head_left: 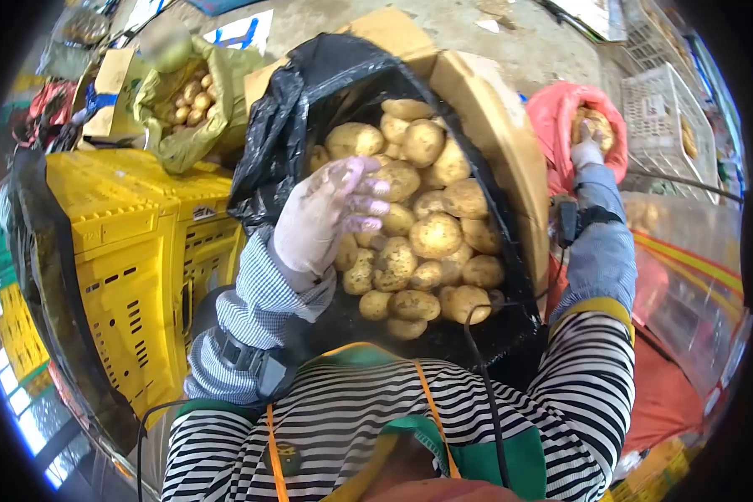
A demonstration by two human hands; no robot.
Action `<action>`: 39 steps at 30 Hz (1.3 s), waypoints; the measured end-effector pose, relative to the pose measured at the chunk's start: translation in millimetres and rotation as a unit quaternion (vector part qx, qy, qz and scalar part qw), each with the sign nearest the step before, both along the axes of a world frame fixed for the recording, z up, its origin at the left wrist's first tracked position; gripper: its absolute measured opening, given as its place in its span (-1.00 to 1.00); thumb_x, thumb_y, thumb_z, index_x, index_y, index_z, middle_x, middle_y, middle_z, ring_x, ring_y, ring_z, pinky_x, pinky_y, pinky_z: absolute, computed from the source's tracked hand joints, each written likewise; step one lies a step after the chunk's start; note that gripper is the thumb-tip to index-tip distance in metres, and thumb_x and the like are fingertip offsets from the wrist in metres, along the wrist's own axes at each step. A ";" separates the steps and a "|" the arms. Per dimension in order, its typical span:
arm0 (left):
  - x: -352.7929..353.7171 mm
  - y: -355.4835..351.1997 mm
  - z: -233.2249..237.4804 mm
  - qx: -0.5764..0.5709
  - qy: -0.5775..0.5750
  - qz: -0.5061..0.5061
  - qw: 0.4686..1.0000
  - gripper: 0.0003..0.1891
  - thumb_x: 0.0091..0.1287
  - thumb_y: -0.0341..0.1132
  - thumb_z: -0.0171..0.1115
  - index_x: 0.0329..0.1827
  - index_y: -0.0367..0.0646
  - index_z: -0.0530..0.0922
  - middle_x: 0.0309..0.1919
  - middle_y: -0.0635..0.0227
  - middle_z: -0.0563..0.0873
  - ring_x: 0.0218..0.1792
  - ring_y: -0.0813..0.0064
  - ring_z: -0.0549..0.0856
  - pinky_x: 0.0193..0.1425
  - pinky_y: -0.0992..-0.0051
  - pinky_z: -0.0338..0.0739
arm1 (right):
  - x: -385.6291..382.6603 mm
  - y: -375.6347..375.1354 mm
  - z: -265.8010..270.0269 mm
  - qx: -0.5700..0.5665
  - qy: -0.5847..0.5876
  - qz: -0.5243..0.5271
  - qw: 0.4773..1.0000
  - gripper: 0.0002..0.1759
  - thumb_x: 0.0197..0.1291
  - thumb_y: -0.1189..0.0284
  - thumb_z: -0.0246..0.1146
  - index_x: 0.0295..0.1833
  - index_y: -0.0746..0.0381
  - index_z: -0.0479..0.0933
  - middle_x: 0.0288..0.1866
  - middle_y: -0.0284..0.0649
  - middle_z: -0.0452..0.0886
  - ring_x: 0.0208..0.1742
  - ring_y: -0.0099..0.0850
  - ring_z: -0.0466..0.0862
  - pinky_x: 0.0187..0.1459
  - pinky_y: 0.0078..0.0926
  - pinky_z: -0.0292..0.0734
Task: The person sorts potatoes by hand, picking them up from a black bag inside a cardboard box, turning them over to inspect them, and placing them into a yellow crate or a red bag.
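My left hand [326,213], in a pale, dirt-stained glove, hovers over the left side of a heap of potatoes [436,235]. Its fingers are apart and nothing is in them. The potatoes are earth-smudged and lie in a black plastic liner [268,155] inside an open cardboard box [504,121]. Off to the right, my right hand [590,144], gloved too, reaches into the mouth of a pink bag [552,117]. Its fingers curl over a potato [598,122] there; the underside of the grip is hidden.
Yellow plastic crates [121,226] stand at the left. Behind them an olive-green sack [163,138] holds smaller potatoes. A white plastic crate [665,125] sits beyond the pink bag. A black cable [470,335] crosses the front of the box.
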State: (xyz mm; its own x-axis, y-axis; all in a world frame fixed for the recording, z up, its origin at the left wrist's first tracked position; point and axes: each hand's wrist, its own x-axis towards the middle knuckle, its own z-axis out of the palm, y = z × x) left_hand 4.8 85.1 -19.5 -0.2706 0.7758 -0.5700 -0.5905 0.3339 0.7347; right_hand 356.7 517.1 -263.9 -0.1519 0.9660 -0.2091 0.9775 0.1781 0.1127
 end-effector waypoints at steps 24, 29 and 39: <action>-39.2 -53.1 36.6 0.228 -0.036 0.169 0.958 -0.64 0.50 -0.17 0.10 0.12 -0.32 0.52 -0.08 0.10 0.69 -0.16 0.33 0.71 -0.06 0.40 0.65 | -251.9 -265.4 130.5 -0.297 0.472 -0.044 0.829 -0.46 0.15 0.29 0.40 0.18 0.32 0.50 -0.09 -0.20 0.70 -0.18 -0.45 0.71 -0.36 -0.51 0.60; -40.8 -59.5 42.8 0.227 -0.020 0.160 0.960 -0.66 0.50 -0.20 0.10 0.13 -0.31 0.52 -0.09 0.10 0.69 -0.16 0.34 0.71 -0.08 0.40 0.67 | -191.7 -334.6 254.3 -0.432 0.683 -0.087 0.582 -0.40 0.11 0.53 0.36 0.30 0.13 0.42 0.33 -0.09 0.46 0.28 -0.22 0.53 0.23 -0.31 0.52; 10.5 -72.7 83.6 0.312 0.272 -0.297 0.860 -0.28 0.27 -0.12 0.36 0.43 -0.28 0.35 0.32 0.21 0.51 0.30 0.46 0.47 0.43 0.46 0.29 | -129.6 -443.5 327.7 -0.345 0.783 0.041 0.516 -0.11 -0.03 0.60 0.26 0.49 0.31 0.12 0.33 -0.08 0.42 0.36 -0.30 0.45 0.36 -0.32 0.38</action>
